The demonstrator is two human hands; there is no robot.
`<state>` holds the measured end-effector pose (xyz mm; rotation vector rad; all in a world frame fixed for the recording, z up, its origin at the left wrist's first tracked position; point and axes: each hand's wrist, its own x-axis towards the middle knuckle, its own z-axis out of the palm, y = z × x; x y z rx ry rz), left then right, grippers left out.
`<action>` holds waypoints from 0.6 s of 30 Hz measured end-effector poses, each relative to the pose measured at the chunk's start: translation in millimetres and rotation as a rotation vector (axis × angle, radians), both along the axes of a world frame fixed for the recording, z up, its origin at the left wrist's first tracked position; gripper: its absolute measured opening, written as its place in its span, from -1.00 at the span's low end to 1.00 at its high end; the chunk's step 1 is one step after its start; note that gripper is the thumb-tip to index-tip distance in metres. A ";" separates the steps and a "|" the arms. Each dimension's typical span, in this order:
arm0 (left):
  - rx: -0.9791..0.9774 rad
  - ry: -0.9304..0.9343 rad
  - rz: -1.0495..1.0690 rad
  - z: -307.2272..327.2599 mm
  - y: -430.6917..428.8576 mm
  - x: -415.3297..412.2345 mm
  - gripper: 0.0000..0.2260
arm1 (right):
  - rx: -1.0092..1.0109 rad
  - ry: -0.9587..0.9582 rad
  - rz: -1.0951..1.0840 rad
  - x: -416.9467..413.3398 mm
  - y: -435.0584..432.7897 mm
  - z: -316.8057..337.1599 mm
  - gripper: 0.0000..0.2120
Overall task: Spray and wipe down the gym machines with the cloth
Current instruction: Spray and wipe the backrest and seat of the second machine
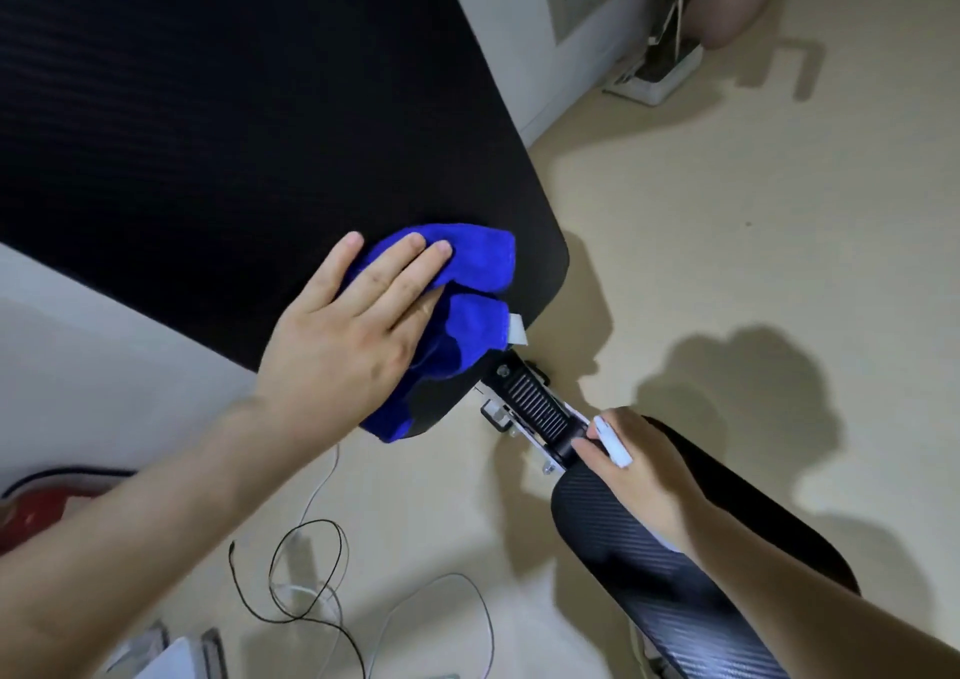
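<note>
L hand (pixel 343 335) lies flat on the blue cloth (pixel 478 268), fingers (pixel 410 268) straight and slightly spread, pressing it onto the lower corner of the black back pad (pixel 234 133). The cloth is bunched; part hangs over the pad's edge w/ a white tag showing. R hand (pixel 644 470) is curled round a white object (pixel 613 442), poss. the spray bottle, mostly hidden by the grip. It sits at the front of the seat pad (pixel 623 548), just beside the ribbed hinge bracket (pixel 535 403) between both pads. Thin cables (pixel 306 574) loop on the beige floor (pixel 727 211) below.
</note>
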<state>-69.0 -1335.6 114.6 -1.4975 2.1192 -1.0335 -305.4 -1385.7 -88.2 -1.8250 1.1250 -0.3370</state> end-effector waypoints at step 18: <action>0.531 -0.253 -0.052 -57.2 27.8 11.7 -0.51 | -0.065 0.036 0.079 32.0 11.8 42.3 -0.86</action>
